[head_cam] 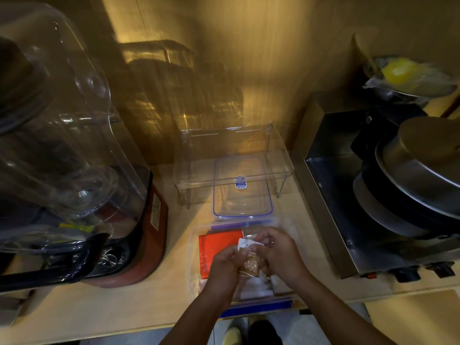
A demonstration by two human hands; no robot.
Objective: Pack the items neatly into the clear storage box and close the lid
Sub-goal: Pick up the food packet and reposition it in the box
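The clear storage box (pixel 195 247) with blue clips sits at the counter's front edge, uncovered. An orange-red packet (pixel 216 245) lies flat in its left half, and white wrapped items (pixel 258 290) lie in its right half. My left hand (pixel 224 263) and my right hand (pixel 278 250) meet over the box, both gripping a small clear snack packet (pixel 251 263) with a brown dotted pattern and a white tab. The box's clear lid (pixel 242 192) with a blue rim lies on the counter just behind the box.
A clear acrylic shelf (pixel 231 155) stands over the far part of the lid. A large blender with a clear cover (pixel 74 158) fills the left side. A steel appliance with a round lid (pixel 410 183) sits at the right. A bowl holding something yellow (pixel 403 73) sits at the back right.
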